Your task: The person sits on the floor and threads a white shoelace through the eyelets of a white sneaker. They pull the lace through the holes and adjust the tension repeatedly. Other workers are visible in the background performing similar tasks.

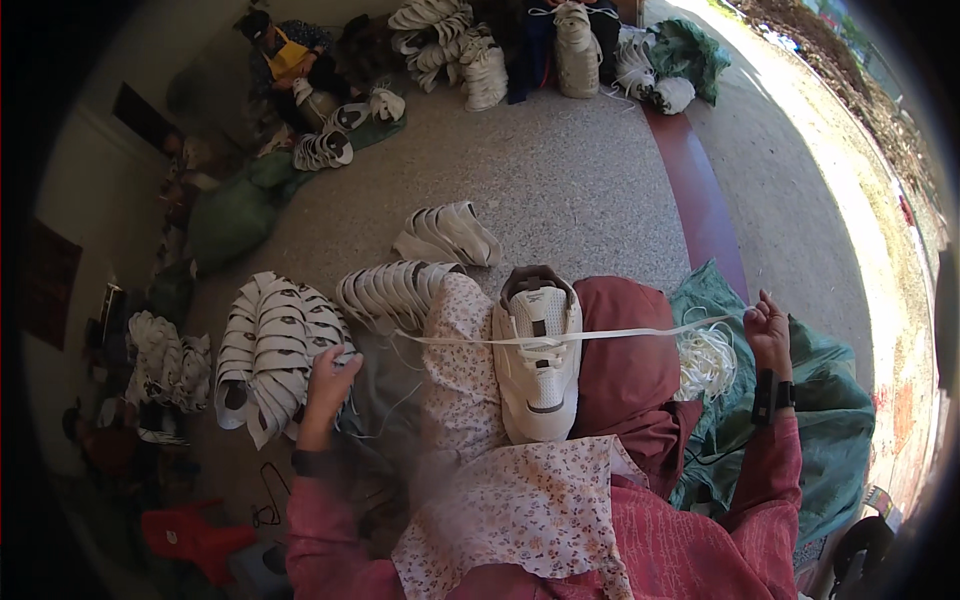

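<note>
A white shoe [538, 380] with a brown collar lies between my knees, toe toward me. A flat cream shoelace [630, 333] runs crosswise over its tongue, stretched out to both sides. My right hand [768, 335] is raised at the far end of the lace, fingers pinched on it. On the other side my left hand [330, 390] is held up with its fingers drawn together, beside a stack of white shoe uppers [275, 345]. What it grips, if anything, does not show clearly; the lace's left end fades short of it.
A coil of white laces [706, 362] rests on a green sack [830, 430] at my right. More nested uppers [395, 290] lie on the floor past my left knee, with another row [450, 235] beyond. A red stool [200, 538] stands lower left. Farther back, a person in a yellow apron [290, 58] sits.
</note>
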`<state>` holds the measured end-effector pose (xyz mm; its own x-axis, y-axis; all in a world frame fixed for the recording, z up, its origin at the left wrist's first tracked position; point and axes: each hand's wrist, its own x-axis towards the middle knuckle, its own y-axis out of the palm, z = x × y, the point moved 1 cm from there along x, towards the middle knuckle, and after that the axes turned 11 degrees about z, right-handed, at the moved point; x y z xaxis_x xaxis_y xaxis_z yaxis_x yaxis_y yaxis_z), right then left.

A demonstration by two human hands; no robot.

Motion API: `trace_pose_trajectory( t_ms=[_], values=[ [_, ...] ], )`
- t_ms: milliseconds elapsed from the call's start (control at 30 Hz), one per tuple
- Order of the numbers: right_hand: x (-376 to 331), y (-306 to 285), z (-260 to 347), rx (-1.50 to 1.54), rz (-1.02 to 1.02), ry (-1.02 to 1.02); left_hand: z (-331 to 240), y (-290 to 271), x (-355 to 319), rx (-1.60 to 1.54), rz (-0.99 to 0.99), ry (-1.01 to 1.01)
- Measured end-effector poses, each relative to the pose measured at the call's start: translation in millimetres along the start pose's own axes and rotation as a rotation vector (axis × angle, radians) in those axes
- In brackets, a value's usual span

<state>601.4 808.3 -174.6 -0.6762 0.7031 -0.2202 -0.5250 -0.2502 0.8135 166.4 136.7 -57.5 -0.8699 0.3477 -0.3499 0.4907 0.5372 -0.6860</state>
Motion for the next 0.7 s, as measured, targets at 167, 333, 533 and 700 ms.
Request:
trace_pose_trajectory(
  t_ms=[167,333,533,700],
  values=[
    [-40.9,168.5,-62.2,-0.775,0.119,-0.108,-139.2,59.9,-37.2,0.370,0.017,0.864],
    [-75.9,238.8,-119.8,-1.400,0.474,0.027,-218.4,105.4,-37.0,0.290,0.236,1.221],
    [-111.4,272.0,-170.0,-1.877,0.837,-0.468,-229.5,130.4,-16.6,0.446,0.371,1.262],
    [-105.6,266.4,-178.0,-1.994,0.899,-0.362,-223.3,134.2,-1.5,0.354,0.529,1.185]
  ],
)
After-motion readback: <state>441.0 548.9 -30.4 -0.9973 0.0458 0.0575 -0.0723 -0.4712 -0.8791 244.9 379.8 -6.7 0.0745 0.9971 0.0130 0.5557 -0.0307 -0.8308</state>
